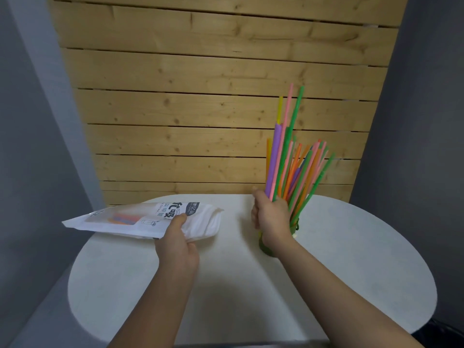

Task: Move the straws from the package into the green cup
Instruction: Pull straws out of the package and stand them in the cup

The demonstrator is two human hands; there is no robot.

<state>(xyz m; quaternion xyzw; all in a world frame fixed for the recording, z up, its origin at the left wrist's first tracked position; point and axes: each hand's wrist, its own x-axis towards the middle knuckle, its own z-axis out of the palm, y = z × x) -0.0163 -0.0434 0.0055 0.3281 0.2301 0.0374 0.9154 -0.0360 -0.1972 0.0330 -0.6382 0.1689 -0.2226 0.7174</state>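
right hand (272, 217) clasps straws (291, 169) over cup (293, 228) | lower until seated, then loosen | left hand (177, 237) pinches package (140, 219) beside it

Package (150, 219): Chinese print, "吸" legible; rest unclear

My right hand (270, 217) grips a bundle of coloured straws (292, 167) standing up out of the green cup (293, 228) on the white round table (226, 285), while my left hand (175, 237) holds the white package (140, 218), which lies flat near the table's left edge.
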